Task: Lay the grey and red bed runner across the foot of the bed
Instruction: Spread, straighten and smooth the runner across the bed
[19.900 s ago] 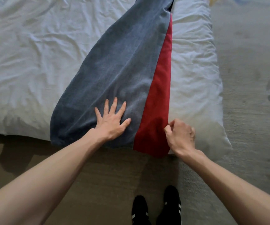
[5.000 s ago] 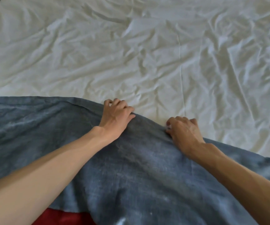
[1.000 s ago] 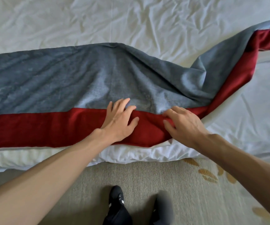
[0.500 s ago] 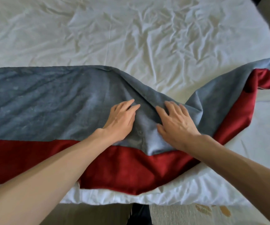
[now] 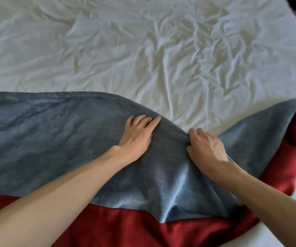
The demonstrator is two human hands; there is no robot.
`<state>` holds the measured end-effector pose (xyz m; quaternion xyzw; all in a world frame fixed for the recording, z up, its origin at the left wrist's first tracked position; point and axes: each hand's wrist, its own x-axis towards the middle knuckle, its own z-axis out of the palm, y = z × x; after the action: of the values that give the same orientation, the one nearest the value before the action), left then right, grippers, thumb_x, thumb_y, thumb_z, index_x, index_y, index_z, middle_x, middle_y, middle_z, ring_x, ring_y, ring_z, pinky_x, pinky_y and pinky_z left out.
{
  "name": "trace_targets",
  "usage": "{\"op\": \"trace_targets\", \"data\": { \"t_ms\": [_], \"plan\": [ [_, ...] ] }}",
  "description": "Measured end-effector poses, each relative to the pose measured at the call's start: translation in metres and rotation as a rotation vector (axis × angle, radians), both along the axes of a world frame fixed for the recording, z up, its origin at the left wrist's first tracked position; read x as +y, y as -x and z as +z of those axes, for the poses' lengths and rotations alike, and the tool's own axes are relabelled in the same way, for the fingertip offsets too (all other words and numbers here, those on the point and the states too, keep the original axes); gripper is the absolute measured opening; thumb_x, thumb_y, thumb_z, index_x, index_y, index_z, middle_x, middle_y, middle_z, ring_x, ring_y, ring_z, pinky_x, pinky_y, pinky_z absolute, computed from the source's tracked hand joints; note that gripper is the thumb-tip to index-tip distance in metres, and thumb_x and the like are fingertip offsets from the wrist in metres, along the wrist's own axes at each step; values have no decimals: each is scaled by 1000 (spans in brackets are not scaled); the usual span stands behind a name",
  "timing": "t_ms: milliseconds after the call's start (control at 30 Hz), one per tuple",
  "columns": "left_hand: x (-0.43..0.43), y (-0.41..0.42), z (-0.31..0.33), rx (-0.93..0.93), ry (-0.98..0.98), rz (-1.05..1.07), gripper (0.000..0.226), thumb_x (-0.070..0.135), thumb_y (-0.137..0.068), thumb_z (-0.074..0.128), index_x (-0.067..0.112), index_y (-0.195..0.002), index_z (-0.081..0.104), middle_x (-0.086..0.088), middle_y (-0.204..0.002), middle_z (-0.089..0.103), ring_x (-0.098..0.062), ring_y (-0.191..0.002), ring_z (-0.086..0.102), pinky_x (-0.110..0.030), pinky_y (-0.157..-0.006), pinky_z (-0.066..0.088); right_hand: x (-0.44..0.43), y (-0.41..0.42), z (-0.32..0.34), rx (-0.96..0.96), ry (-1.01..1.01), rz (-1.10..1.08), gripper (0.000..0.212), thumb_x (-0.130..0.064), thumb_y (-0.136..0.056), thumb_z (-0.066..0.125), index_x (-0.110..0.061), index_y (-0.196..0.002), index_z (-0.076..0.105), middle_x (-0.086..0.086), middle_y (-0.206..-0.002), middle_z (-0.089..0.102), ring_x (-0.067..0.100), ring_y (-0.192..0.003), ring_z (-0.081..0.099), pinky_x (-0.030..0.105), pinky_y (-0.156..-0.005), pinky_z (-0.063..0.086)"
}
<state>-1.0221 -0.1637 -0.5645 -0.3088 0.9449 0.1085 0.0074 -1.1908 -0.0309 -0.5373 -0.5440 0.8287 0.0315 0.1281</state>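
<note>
Left hand (image 5: 136, 138), right hand (image 5: 206, 148) now higher on runner (image 5: 54, 139), crumpled sheet (image 5: 143, 50) beyond

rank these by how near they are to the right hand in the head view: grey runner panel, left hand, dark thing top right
1. grey runner panel: right under the right hand, whose fingers curl on its edge.
2. left hand: just to its left, flat on the panel.
3. dark thing: past the far right corner of the bed.

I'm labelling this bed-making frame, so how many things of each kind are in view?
bed runner, grey and red: 1
white sheet: 1
hands: 2, the left hand and the right hand
Total: 4
</note>
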Motion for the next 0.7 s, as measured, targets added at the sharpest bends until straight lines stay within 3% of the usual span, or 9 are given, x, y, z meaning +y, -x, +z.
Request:
{"op": "trace_targets", "data": {
  "t_ms": [100, 167, 233, 333, 400, 467, 533, 633, 700],
  "plan": [
    [-4, 16, 1, 57, 21, -8, 53, 15, -89, 53, 14, -141, 40, -12, -134, 44, -30, -129, 34, -49, -111, 18, -5, 17, 1, -226, 28, -107, 13, -25, -80, 51, -15, -85, 44, 2, -85, 52, 27, -73, 53, 34, -62, 35],
    [-8, 26, 1, 102, 6, -5, 42, 18, -88, 51, 13, -130, 52, -10, -136, 43, -29, -130, 34, -49, -111, 18, 1, 18, 1, -232, 17, 30, 22, -37, -77, 53, -16, -86, 49, 2, -90, 50, 26, -83, 52, 34, -69, 40],
    [-13, 35, 2, 109, -76, 4, 27, 21, -90, 45, 15, -110, 62, -3, -131, 51, -25, -130, 35, -47, -111, 17, 12, 9, 1, -234, -18, 208, 35, -55, -79, 43, -21, -79, 55, 1, -93, 49, 24, -86, 51, 35, -77, 41],
    [-18, 47, 5, 25, -135, 0, 31, 35, -90, 36, 20, -73, 57, 6, -99, 62, -17, -109, 49, -43, -103, 21, 17, 4, -3, -353, -54, 227, 52, -62, -88, 25, -24, -69, 55, -4, -89, 45, 17, -84, 47, 32, -73, 38],
    [-22, 49, 8, -32, -95, -9, 35, 43, -88, 37, 23, -61, 48, 8, -80, 58, -16, -93, 51, -43, -101, 22, 7, 13, -5, -377, -22, 122, 37, -46, -95, 30, -23, -76, 52, -2, -90, 48, 22, -83, 53, 34, -68, 39],
    [-24, 50, 10, -112, -40, -69, 29, 42, -86, 49, 24, -64, 47, 9, -81, 55, -15, -92, 50, -44, -104, 19, -6, 26, -8, -359, -21, 13, 19, -28, -97, 38, -18, -84, 47, 2, -91, 56, 27, -79, 58, 36, -65, 43],
    [-24, 48, 10, -171, -50, -138, 17, 42, -84, 54, 26, -81, 52, 8, -96, 54, -15, -97, 50, -44, -105, 18, -15, 34, -7, -405, -114, -20, 16, -32, -95, 46, -17, -94, 52, 3, -93, 61, 27, -81, 59, 38, -70, 48],
    [-21, 38, 8, -248, -59, -213, 48, 48, -82, 56, 25, -123, 43, 4, -119, 45, -17, -107, 47, -40, -97, 24, -20, 32, -3, -431, -272, 88, 34, -51, -85, 60, -20, -97, 54, 0, -90, 59, 22, -82, 58, 36, -69, 47],
    [-19, 28, 7, -273, -15, -274, 58, 52, -81, 57, 27, -130, 39, 4, -115, 45, -17, -105, 45, -39, -92, 26, -17, 24, -3, -402, -276, 153, 36, -50, -81, 64, -19, -94, 53, -1, -86, 56, 20, -76, 55, 33, -64, 42]
  ]
}}
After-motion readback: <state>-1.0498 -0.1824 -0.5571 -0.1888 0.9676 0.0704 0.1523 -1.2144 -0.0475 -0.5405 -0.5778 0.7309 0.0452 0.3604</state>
